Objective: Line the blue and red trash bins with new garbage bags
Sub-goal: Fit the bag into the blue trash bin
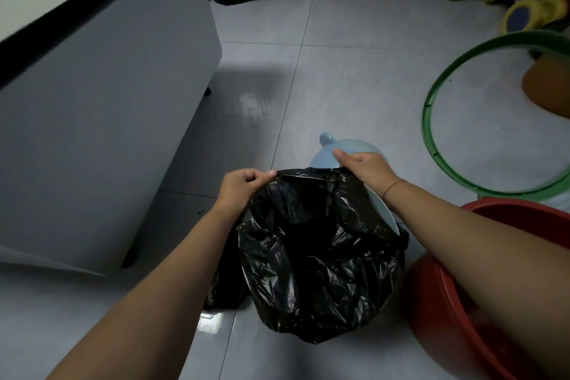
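Black crinkled plastic garbage bag (317, 250), lower centre of frame, covers most of the pale blue plastic trash bin (327, 154). Its mouth is held up, not yet folded over the rim. Left hand (243, 187) pinches the bag's top edge. Right hand (362, 170) grips the opposite edge against the blue plastic. Round red plastic trash bin (431, 302), lower right, shows a bare red inside, so likely unlined. Judgement: blue bin part-way done, red bin not started.

arms outstretched, left grip (243, 186) pinching, right grip (361, 167) apparently curled
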The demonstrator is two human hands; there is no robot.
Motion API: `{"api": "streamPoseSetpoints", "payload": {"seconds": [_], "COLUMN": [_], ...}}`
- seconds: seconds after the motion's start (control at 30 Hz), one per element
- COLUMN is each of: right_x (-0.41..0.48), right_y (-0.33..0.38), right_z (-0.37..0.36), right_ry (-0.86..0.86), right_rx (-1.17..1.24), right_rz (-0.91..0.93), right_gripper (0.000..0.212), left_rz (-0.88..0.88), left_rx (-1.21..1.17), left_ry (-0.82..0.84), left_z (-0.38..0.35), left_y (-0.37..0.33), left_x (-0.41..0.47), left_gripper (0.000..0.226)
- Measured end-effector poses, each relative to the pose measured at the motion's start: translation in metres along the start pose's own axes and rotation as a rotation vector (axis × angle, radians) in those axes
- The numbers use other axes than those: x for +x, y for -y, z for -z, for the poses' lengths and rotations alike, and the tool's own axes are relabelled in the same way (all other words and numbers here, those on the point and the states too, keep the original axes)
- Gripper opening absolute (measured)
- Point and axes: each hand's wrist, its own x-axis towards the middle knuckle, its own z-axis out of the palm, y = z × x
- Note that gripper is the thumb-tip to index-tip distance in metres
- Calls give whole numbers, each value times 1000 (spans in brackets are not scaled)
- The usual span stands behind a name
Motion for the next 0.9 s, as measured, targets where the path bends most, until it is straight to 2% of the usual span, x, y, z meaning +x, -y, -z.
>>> {"api": "streamPoseSetpoints", "payload": {"seconds": [0.13, 0.3, 0.4, 0.53, 0.63, 0.73, 0.83, 0.9], "right_x": [18, 25, 27, 21, 15, 5, -13, -38], "right_y": [-2, -9, -11, -18, -17, -2, 18, 25], "right_z": [0, -5, -5, -2, 2, 10, 24, 35], "right_ry": [-117, 15, 72, 148, 188, 158, -5, -64], "right_rx": [-76, -314, -392, -380, -307, -256, -200, -254], "right_rz": [-47, -83, -138, -216, -251, -117, 99, 233], "right_gripper": [65, 72, 87, 82, 84, 73, 58, 48], "left_rz": [-11, 25, 58, 146, 187, 151, 71, 1], "left_rx": [-3, 42, 38, -5, -27, -79, -116, -34], "left_ry": [10, 8, 42, 129, 102, -11, -60, -91], "left_z": [-7, -8, -7, -6, -6, 0, 12, 17], "left_y": [5, 8, 10, 13, 13, 1, -18, -25], "left_x": [1, 4, 5, 4, -2, -12, -28, -49], "left_gripper": [37, 57, 55, 31, 39, 53, 47, 45]}}
